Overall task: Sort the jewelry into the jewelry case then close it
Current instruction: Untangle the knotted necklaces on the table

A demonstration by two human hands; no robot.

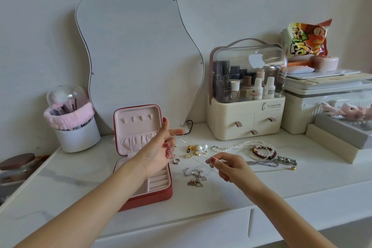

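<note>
Jewelry lies in little piles on the white table [80, 183], to the right of the jewelry case [150, 187]. Far left stands a white cup [77, 137] full of makeup brushes, with a fluffy pink band round its top. Next comes the red case. Its lid stands up and the inside is soft pink. Behind it a wavy mirror [138, 46] leans on the wall.

The left hand [161, 147] is up in front of the open lid. Its thumb and first finger pinch one end of a thin chain [189, 144]; the other fingers curl in. The chain runs down and to the right to the right hand [227, 166], whose thumb and first finger pinch the other end, just above the table.

Under the chain lie a small ring [176, 161], a gold and pearl heap [196, 150] and a silver tangle [196, 177]. Further right are a pearl necklace [241, 145], red bead bracelets [261, 152] and a silver chain with a charm [281, 161].

Behind these sits a cream box of makeup bottles [245, 94] with a clear top. Far right, a snack bag [306, 38] rests on stacked boxes.
</note>
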